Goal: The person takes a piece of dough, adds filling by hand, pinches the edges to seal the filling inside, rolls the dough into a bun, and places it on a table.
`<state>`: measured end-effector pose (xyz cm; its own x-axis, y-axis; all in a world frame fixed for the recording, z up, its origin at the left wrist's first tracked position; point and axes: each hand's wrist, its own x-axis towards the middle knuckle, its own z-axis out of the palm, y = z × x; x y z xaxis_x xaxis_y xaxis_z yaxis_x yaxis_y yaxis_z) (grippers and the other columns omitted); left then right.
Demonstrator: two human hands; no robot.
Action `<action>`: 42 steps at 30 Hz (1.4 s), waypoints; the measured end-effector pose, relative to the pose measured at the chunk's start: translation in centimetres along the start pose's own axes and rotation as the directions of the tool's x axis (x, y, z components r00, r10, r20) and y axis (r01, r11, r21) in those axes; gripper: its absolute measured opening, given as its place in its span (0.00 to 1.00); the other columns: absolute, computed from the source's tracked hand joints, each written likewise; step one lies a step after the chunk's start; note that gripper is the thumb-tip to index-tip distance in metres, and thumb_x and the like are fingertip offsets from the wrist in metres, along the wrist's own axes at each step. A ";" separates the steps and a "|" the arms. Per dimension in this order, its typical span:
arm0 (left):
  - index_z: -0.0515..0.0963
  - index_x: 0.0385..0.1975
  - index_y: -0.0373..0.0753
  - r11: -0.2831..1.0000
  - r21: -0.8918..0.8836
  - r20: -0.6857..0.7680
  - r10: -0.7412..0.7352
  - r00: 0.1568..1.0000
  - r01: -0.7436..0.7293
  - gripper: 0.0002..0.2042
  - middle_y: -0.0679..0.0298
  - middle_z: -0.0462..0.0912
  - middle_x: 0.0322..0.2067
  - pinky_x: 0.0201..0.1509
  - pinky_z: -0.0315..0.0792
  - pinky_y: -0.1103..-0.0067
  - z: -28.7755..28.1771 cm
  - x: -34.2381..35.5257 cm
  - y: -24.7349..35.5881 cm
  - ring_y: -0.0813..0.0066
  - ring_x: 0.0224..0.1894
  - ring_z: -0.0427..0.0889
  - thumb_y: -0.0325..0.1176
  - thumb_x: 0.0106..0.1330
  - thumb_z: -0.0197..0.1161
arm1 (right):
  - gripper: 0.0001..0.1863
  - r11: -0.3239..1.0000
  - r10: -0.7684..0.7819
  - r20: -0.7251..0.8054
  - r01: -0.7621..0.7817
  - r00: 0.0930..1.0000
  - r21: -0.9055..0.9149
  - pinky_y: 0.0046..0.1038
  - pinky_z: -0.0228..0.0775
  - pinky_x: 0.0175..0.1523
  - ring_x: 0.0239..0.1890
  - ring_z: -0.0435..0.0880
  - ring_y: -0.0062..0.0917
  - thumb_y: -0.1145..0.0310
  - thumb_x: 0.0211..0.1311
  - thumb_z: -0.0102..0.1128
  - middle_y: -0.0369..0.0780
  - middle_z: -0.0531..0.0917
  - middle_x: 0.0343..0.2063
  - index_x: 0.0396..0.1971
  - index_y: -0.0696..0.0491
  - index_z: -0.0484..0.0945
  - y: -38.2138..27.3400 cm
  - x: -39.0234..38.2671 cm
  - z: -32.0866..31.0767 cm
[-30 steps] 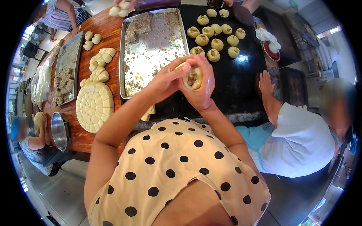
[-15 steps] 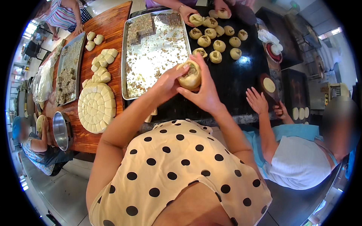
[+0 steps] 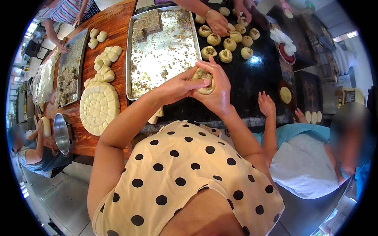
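Observation:
My left hand (image 3: 182,88) and my right hand (image 3: 216,91) are cupped together around a pale dough ball (image 3: 206,88) with crumbly brown filling at its open top. My left thumb lies across the filling, and my right fingers curl over the ball's far side. Just beyond them, a large metal tray (image 3: 156,47) holds scattered filling crumbs and a brown slab. Several filled dough balls (image 3: 225,55) sit to its right on the black worktop (image 3: 247,84).
A cut dough round (image 3: 98,108), another filling tray (image 3: 76,53) and a steel bowl (image 3: 63,133) are left. A co-worker's hand (image 3: 216,23) reaches over the buns. The co-worker at right (image 3: 299,165) is beside a paddle with a dough disc (image 3: 285,94).
My hands have shifted around the dough ball, my left thumb moving back across its top. A co-worker's hand has reached in among the buns. The right co-worker has leaned lower.

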<state>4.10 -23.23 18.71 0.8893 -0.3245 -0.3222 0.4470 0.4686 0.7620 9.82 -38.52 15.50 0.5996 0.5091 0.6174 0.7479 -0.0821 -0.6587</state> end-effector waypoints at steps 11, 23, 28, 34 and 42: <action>0.59 0.66 0.36 0.987 0.163 0.090 -0.025 0.996 0.010 0.37 0.63 0.74 0.53 0.59 0.70 0.76 -0.6 -0.6 1.6 0.77 0.54 0.76 0.36 0.58 0.72 | 0.48 0.926 0.230 0.088 -0.246 0.969 0.285 0.36 0.69 0.61 0.55 0.78 0.35 0.66 0.41 0.78 0.46 0.79 0.52 0.64 0.58 0.62 -2.6 1.1 -1.9; 0.65 0.62 0.37 0.989 0.148 -0.098 -0.002 0.995 0.017 0.24 0.63 0.75 0.51 0.54 0.72 0.77 0.0 -1.0 -1.8 0.78 0.52 0.76 0.39 0.70 0.60 | 0.34 0.999 0.015 0.036 -0.016 0.999 0.042 0.42 0.63 0.68 0.55 0.79 0.42 0.73 0.39 0.72 0.45 0.82 0.48 0.52 0.57 0.74 -1.8 -0.7 -0.1; 0.62 0.64 0.38 0.968 0.232 -0.049 0.111 0.993 -0.097 0.25 0.62 0.72 0.54 0.56 0.71 0.78 0.9 -1.2 -0.8 0.78 0.54 0.73 0.38 0.71 0.58 | 0.30 0.994 -0.039 -0.152 0.054 0.988 0.095 0.44 0.65 0.66 0.53 0.81 0.40 0.78 0.38 0.71 0.45 0.83 0.46 0.49 0.57 0.77 -1.5 -1.1 0.4; 0.59 0.66 0.36 0.869 0.488 -0.027 0.114 0.993 -0.086 0.28 0.60 0.69 0.58 0.61 0.66 0.77 -0.3 -0.4 -2.1 0.75 0.59 0.69 0.47 0.73 0.53 | 0.16 0.969 0.071 -0.095 -0.046 0.993 0.242 0.42 0.63 0.67 0.53 0.82 0.38 0.73 0.53 0.66 0.48 0.84 0.46 0.42 0.61 0.80 -1.7 -1.1 0.1; 0.66 0.62 0.36 0.826 0.546 -0.302 0.348 0.888 -0.138 0.30 0.59 0.73 0.56 0.65 0.62 0.78 -0.7 1.5 -5.7 0.75 0.60 0.70 0.57 0.76 0.36 | 0.20 0.836 0.399 -0.087 -0.324 0.913 0.444 0.36 0.55 0.71 0.61 0.75 0.34 0.64 0.74 0.46 0.49 0.78 0.56 0.53 0.64 0.76 0.0 -1.7 3.5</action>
<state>2.93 -25.81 13.48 0.9740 0.1230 -0.1901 0.1936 -0.0168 0.9809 7.82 -36.42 12.93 0.8707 0.3575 0.3377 0.3047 0.1468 -0.9411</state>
